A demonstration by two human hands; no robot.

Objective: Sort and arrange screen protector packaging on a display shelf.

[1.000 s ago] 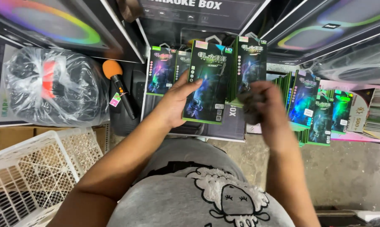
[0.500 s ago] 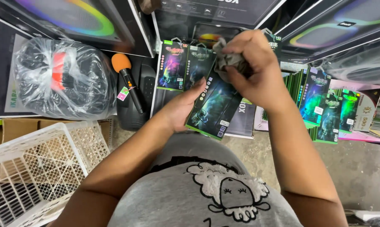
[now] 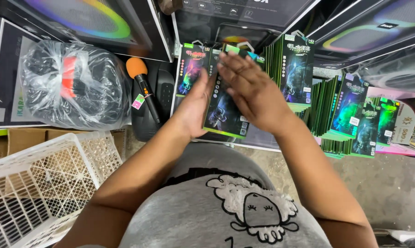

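Left hand (image 3: 194,108) grasps the edge of a flat dark package (image 3: 226,115) with a green border, held above the person's lap. Right hand (image 3: 251,92) lies flat and released on its face. Left of the package: orange-headed microphone (image 3: 142,87); right: stacked similar packages (image 3: 350,115).

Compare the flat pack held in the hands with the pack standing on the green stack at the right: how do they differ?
The held pack leans tilted between the left hand and right hand; the standing pack stands upright atop the stack, untouched. The right hand hides much of the held pack's face, while the standing pack's face shows fully. Both are dark, glossy, green-edged flat packs.
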